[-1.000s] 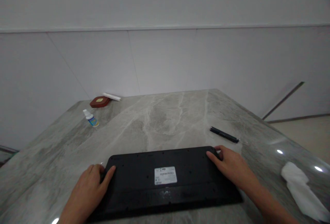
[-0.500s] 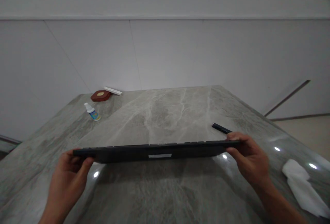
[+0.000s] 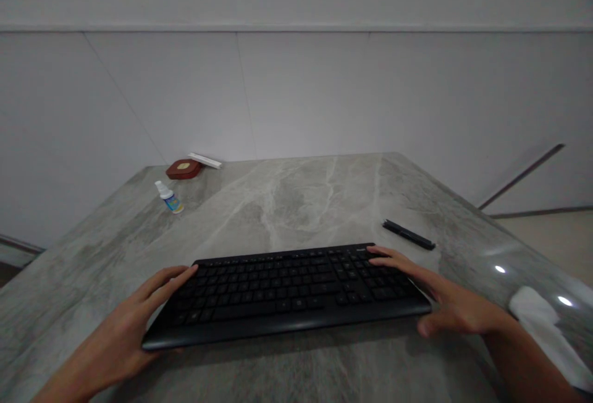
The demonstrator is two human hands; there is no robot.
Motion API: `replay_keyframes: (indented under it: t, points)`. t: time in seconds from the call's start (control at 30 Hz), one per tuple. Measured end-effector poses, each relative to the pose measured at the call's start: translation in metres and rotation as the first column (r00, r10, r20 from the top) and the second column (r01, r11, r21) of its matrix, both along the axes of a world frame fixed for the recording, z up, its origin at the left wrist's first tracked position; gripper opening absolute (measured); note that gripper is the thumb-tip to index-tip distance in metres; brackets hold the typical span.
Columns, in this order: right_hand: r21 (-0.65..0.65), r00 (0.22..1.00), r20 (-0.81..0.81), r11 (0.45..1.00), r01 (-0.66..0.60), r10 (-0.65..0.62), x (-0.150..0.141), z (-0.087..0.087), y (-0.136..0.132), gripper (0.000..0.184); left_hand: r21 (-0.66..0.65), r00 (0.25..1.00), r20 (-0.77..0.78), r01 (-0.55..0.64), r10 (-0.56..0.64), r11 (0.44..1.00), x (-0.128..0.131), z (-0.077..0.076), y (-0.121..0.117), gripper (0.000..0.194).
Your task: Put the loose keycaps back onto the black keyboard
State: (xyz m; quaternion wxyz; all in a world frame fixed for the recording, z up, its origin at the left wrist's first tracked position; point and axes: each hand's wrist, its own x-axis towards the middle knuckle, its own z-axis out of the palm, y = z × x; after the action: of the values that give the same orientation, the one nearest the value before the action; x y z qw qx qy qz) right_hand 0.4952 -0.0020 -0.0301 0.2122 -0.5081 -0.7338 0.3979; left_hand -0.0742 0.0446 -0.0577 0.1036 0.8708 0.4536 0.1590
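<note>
A black keyboard (image 3: 282, 292) lies across the front of the view with its keys facing up and its long front edge towards me. On its left side, my left hand (image 3: 127, 319) is closed around the edge, fingers along the top and thumb partly hidden below. My right hand (image 3: 445, 301) grips the right end, with fingertips over the far corner keys and the thumb by the near corner. A shadow shows under the front edge; whether the keyboard fully touches the table is unclear.
Beyond the right hand is a narrow black bar (image 3: 408, 234) on the grey marbled table (image 3: 301, 199). White crumpled tissue (image 3: 546, 329) sits at right. A small spray bottle (image 3: 170, 198), a reddish-brown case (image 3: 184, 169) and a white strip (image 3: 206, 161) are at far left, near the wall.
The keyboard was held edge-on with its underside towards me; now it is tilted down flatter with keys showing. Both hands turned with it, and the black bar is fully uncovered.
</note>
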Motion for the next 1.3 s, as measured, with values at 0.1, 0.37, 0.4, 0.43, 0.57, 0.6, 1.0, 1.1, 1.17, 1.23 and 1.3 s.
replay_keyframes:
  t: [0.1,0.37,0.4,0.43,0.57,0.6,1.0,1.1,1.17,1.23,1.3]
  points:
    - [0.046,1.000,-0.025,0.999,0.007,-0.006,0.000,-0.002,0.001,0.075,-0.073,1.000,-0.019,0.009,-0.011,0.997,0.002,-0.002,0.000,0.109]
    - [0.286,0.924,0.122,0.904,0.318,-0.363,-0.031,-0.038,0.017,0.056,-0.017,0.988,0.063,-0.140,0.141,0.990,-0.012,-0.036,0.012,0.078]
    - [0.299,0.922,0.142,0.904,0.307,-0.360,-0.035,-0.041,0.018,0.054,-0.005,0.981,0.078,-0.178,0.178,0.984,-0.007,-0.042,0.016,0.072]
    - [0.308,0.923,0.147,0.903,0.300,-0.357,-0.039,-0.043,0.019,0.052,-0.007,0.974,0.088,-0.210,0.210,0.978,0.000,-0.046,0.020,0.069]
    - [0.339,0.923,0.096,0.884,0.323,-0.374,-0.044,-0.044,0.020,0.043,-0.068,0.950,0.095,-0.293,0.299,0.954,0.026,-0.050,0.033,0.075]
    - [0.341,0.922,0.078,0.879,0.332,-0.379,-0.044,-0.044,0.020,0.041,-0.090,0.941,0.108,-0.312,0.321,0.946,0.029,-0.049,0.036,0.076]
    - [0.364,0.878,-0.028,0.814,0.454,-0.477,-0.051,-0.041,0.022,0.023,-0.033,0.971,0.126,-0.201,0.203,0.979,0.042,-0.042,0.029,0.055]
    - [0.371,0.865,-0.013,0.801,0.471,-0.502,-0.050,-0.040,0.022,0.021,-0.033,0.974,0.114,-0.192,0.194,0.981,0.043,-0.043,0.029,0.055]
    - [0.373,0.856,-0.007,0.793,0.482,-0.517,-0.049,-0.040,0.023,0.020,-0.055,0.974,0.124,-0.185,0.191,0.981,0.040,-0.046,0.030,0.055]
    - [0.373,0.849,-0.001,0.788,0.490,-0.528,-0.047,-0.040,0.024,0.020,-0.064,0.973,0.138,-0.176,0.183,0.982,0.037,-0.048,0.031,0.055]
    - [0.372,0.845,0.003,0.785,0.496,-0.535,-0.046,-0.042,0.024,0.020,-0.064,0.974,0.140,-0.169,0.176,0.984,0.034,-0.051,0.032,0.054]
